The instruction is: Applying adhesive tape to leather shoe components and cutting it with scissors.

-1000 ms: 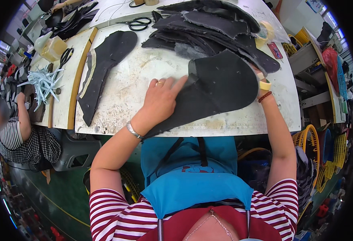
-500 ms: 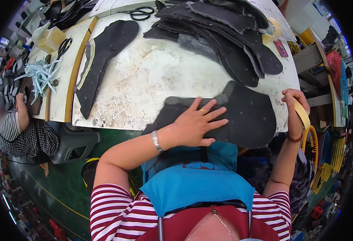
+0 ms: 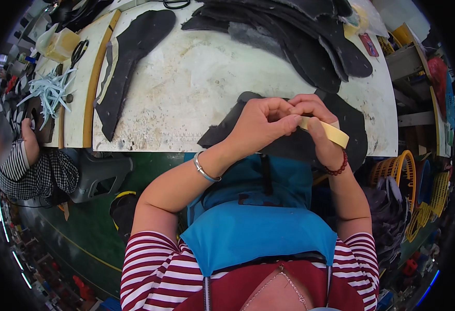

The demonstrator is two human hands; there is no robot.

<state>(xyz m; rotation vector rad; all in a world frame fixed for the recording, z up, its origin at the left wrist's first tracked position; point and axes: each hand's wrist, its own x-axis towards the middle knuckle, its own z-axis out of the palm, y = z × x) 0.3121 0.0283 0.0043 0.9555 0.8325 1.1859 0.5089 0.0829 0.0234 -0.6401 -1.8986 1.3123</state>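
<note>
A roll of pale yellow tape [image 3: 337, 136] is held in my right hand [image 3: 322, 142], its band lying over the fingers and thumb. My left hand [image 3: 258, 124] meets it, thumb and fingertips pinched together at the tape's near end. Both hands are above a black padded fabric piece [image 3: 353, 120], which lies at the table's front edge and is partly covered by them. Whether a strip of tape is pulled loose between the fingertips is hidden.
A stack of black fabric pieces [image 3: 310, 49] lies at the back of the white table [image 3: 186, 93]. Another black piece [image 3: 137, 49] with a pale edge strip rests at the left. Light-blue strips [image 3: 50, 93] and a seated person [image 3: 30, 173] are farther left. Yellow baskets [image 3: 401, 168] stand right.
My left hand has lifted off the black piece and moved right to the tape. My right hand has brought the tape roll left, over the piece. The view has shifted slightly.
</note>
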